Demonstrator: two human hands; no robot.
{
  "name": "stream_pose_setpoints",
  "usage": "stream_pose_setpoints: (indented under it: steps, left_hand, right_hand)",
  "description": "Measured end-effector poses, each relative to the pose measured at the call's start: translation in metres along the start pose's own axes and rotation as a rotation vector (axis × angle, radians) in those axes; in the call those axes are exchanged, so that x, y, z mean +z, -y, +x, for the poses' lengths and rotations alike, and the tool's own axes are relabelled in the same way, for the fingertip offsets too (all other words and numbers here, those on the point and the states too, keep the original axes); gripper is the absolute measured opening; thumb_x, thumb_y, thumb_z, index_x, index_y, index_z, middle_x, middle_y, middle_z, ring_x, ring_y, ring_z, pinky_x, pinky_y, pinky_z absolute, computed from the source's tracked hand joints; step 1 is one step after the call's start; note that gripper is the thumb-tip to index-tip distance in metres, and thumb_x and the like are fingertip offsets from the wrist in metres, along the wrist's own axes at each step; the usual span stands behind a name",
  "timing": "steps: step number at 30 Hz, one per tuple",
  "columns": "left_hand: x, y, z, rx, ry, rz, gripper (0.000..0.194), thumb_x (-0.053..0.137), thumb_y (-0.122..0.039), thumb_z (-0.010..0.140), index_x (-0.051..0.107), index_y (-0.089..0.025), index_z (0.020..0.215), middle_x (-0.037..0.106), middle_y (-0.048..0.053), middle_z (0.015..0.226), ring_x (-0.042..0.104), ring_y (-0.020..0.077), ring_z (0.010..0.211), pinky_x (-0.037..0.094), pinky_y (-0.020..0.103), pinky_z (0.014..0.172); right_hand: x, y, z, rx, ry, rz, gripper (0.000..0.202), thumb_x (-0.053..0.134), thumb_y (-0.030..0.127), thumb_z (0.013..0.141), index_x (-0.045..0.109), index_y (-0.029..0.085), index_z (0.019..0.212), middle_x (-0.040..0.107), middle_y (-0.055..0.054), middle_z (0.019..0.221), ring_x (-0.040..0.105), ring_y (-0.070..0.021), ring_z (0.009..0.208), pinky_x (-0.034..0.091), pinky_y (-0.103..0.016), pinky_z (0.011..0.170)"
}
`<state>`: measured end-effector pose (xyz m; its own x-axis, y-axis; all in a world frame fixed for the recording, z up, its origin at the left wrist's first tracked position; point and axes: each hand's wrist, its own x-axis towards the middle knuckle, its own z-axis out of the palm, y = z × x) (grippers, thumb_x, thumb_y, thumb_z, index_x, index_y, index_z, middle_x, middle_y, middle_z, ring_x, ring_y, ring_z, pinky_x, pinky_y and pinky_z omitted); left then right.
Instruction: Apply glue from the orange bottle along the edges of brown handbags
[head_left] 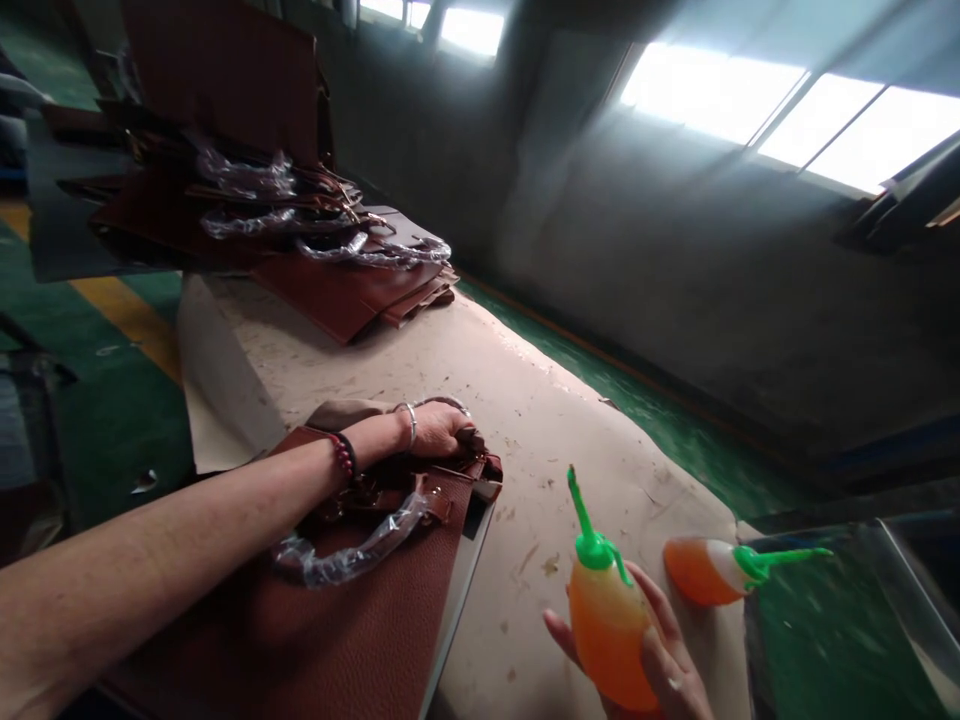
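A brown leather bag (360, 620) with a plastic-wrapped handle (360, 550) lies at the lower left of the table. My left hand (439, 430) reaches over it, fingers closed on the bag's top edge near the far corner. In my right hand (660, 650) is a squeeze bottle (611, 630) of orange liquid, its green nozzle pointing up and clear of the bag. A second orange bottle (701, 571) with a green nozzle lies on its side to the right of that hand.
Several brown bags (352, 285) with wrapped handles are piled at the table's far end. The paper-covered table (525, 400) bears smudges and scraps. Green floor (660, 400) and a grey wall (577, 220) lie beyond its right edge.
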<state>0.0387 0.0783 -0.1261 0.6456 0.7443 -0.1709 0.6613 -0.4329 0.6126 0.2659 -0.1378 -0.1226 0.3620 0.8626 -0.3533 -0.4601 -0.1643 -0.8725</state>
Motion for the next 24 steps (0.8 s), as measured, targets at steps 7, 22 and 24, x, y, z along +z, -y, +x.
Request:
stream_pose_setpoints:
  steps: [7,22,24]
  left_hand:
    - [0.004,0.003,-0.002,-0.012,0.009,-0.086,0.011,0.052,-0.014,0.067,0.062,-0.016,0.064,0.054,-0.004,0.058,0.049,0.0105,0.059,0.035,0.019,0.057]
    - [0.005,0.006,0.001,-0.01,0.046,-0.163,0.011,0.053,-0.014,0.067,0.064,-0.014,0.066,0.058,-0.002,0.062,0.051,0.0115,0.061,0.037,0.021,0.06]
    - [0.005,0.008,0.002,-0.002,0.044,-0.158,0.012,0.053,-0.014,0.068,0.064,-0.014,0.066,0.059,-0.002,0.062,0.051,0.0116,0.062,0.038,0.021,0.06]
  right_hand:
    - [0.004,0.007,0.006,-0.13,-0.133,-0.352,0.059,0.08,0.048,0.059,0.056,0.025,0.107,0.065,-0.002,0.089,0.062,-0.0187,0.072,0.05,-0.027,0.064]
    - [0.024,0.019,0.004,-0.206,-0.181,-0.926,0.062,0.06,0.072,0.065,0.054,0.025,0.105,0.062,-0.004,0.091,0.061,-0.0229,0.076,0.051,-0.034,0.07]
    - [0.023,0.019,0.005,-0.214,-0.174,-0.946,0.061,0.06,0.071,0.065,0.054,0.025,0.106,0.063,-0.004,0.092,0.062,-0.0235,0.077,0.052,-0.035,0.07]
